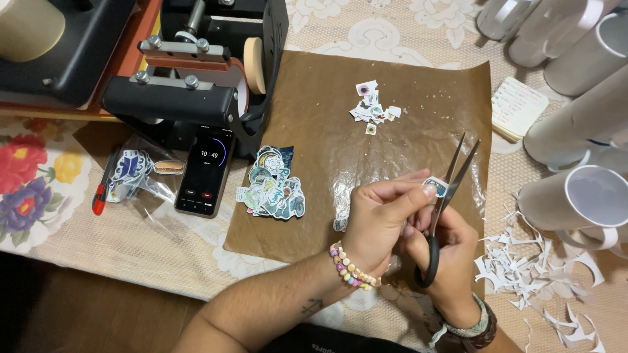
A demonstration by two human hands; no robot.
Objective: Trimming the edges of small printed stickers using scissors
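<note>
The person is in the middle of trimming a small sticker (434, 186) with scissors (445, 196). The left hand (379, 219) pinches the sticker between thumb and fingertips, holding it up above the brown sheet (327, 117), just at the crotch of the blades. The right hand (448, 252) is closed through the black handle loops, and the blades stand spread in a narrow V around the sticker's edge. Finished cutouts lie in a pile (273, 186) on the sheet's left part, smaller ones (373, 108) farther up, and white scraps (530, 271) are scattered on the tablecloth to the right, below the mugs (585, 199). A phone (205, 171) showing a timer lies beside the black press (196, 85). Judging by the pose, the cut along the outline is under way; the next snip seems to call for turning the sticker slightly in the pinch so the blades follow its border without nicking the print.
</note>
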